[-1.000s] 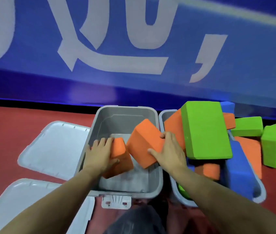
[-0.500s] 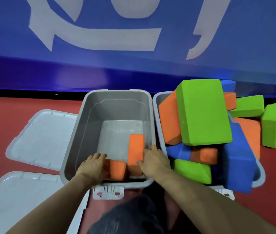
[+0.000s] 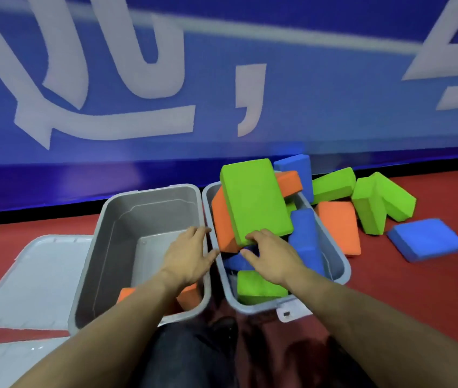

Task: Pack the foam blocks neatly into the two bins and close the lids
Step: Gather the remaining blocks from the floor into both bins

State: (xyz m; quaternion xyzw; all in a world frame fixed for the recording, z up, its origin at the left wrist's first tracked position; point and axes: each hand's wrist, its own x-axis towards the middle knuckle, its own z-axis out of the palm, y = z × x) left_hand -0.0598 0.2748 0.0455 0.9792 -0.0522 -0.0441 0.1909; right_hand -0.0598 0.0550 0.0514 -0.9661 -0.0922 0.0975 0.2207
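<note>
Packing barely begun: left bin (image 3: 149, 208) holding two orange blocks (image 3: 191, 294), right bin (image 3: 340, 264) beside it heaped untidily, more blocks (image 3: 429, 239) on the floor right of it, lids (image 3: 34, 278) off; right hand (image 3: 271, 256) gripping the top green block (image 3: 253, 200), left hand (image 3: 188, 253) open-fingered alongside.

Everything is carried by a red floor (image 3: 12, 242). Two grey bins are set side by side on it: the left bin (image 3: 104, 247) and the right bin (image 3: 340, 264). Two pale lids (image 3: 34, 278) are laid flat at the left. Green blocks (image 3: 382, 200), an orange block (image 3: 340, 228) and a blue block (image 3: 426, 239) are scattered at the right.
</note>
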